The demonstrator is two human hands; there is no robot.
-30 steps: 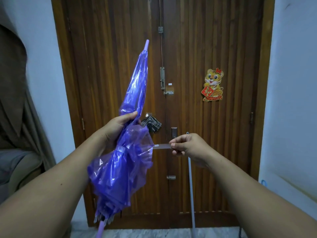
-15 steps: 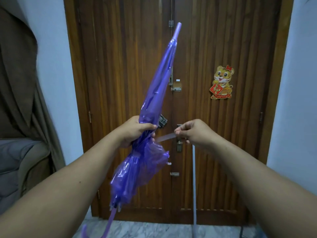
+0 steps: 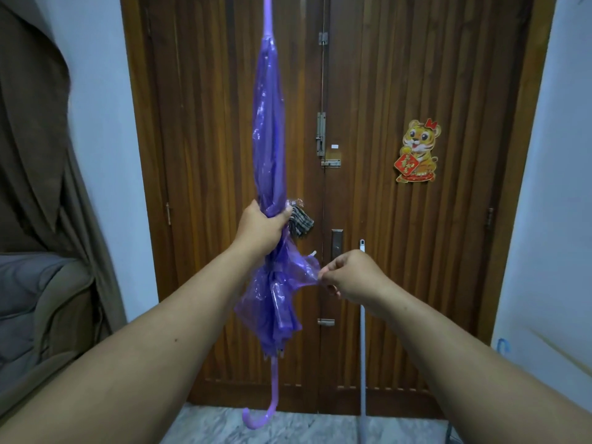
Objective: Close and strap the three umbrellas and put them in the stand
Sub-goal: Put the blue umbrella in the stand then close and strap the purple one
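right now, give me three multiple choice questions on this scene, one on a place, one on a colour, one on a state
1. Where is the tiger sticker?
A. on the door, right of the umbrella
B. on the left wall
C. on the floor

2. What colour is the umbrella?
A. red
B. purple
C. black

3. How is the umbrella held?
A. lying flat on the floor
B. fully open overhead
C. closed and upright, hooked handle down

Answers:
1. A, the sticker sits on the wooden door, right of the umbrella.
2. B, canopy, tip and handle are all purple.
3. C, the left hand grips the folded canopy at mid-length with the tip up, while the right hand pinches a bit of canopy or strap at its side.
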